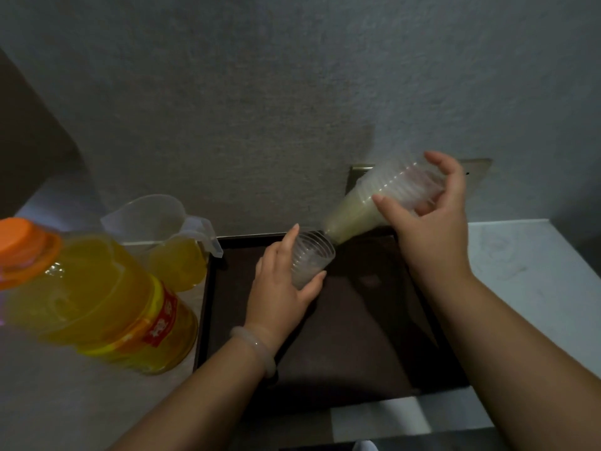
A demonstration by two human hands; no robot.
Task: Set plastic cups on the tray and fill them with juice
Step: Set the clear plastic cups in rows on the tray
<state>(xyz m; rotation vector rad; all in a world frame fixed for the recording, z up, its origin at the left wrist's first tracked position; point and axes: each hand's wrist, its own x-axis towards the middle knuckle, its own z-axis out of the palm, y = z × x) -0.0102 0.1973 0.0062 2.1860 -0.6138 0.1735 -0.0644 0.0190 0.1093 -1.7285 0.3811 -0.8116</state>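
A dark brown tray [357, 336] lies on the counter in front of me. My left hand [279, 288] grips a single clear plastic cup [312, 255] just above the tray's far left part, tilted with its mouth toward the stack. My right hand [429, 222] holds a tilted stack of clear plastic cups [374, 203] above the tray's far right corner; the stack's narrow end almost touches the single cup. A large juice bottle [97, 304] with an orange cap stands at the near left. A clear pitcher [169, 242] partly filled with yellow juice stands behind it.
A grey wall [292, 92] rises directly behind the tray. A white counter surface [527, 271] extends to the right of the tray. A metal plate on the wall [361, 177] sits behind the cup stack. A dark cabinet side [29, 131] stands at the far left.
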